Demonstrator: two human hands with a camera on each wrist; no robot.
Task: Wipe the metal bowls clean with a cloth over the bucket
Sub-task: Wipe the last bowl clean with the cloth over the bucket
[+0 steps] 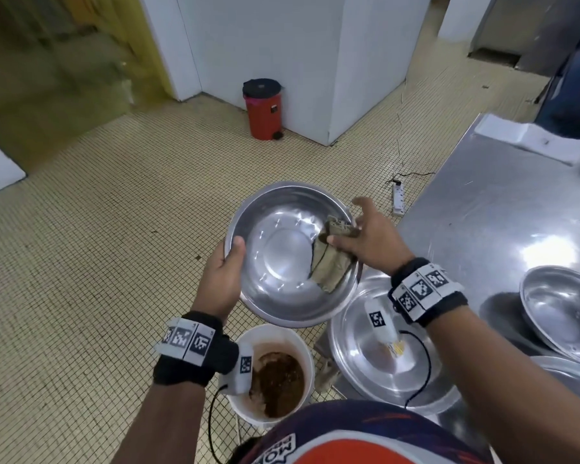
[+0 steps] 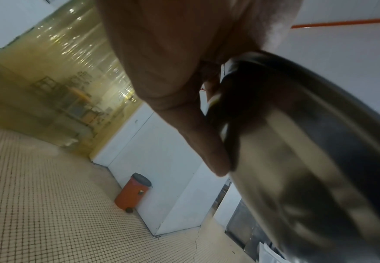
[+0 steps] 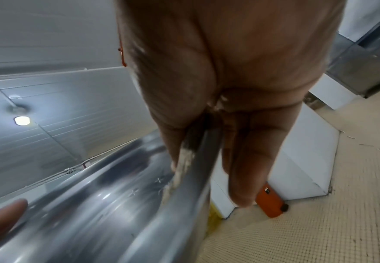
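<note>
Spreading right of the held bowl, the steel bench (image 1: pixel 482 209) carries an empty bowl (image 1: pixel 559 306) at its near edge and an upturned bowl (image 1: pixel 359 333) at its corner. The tiled floor (image 1: pixel 98 229) left of the bowl lies open. The bowl (image 1: pixel 282 249) hangs tilted above the white bucket (image 1: pixel 303 343) of brown slop. The left hand (image 1: pixel 223 276) grips its rim, thumb inside. The right hand (image 1: pixel 365 236) pinches a cloth (image 1: pixel 329 266) against the bowl's right rim.
</note>
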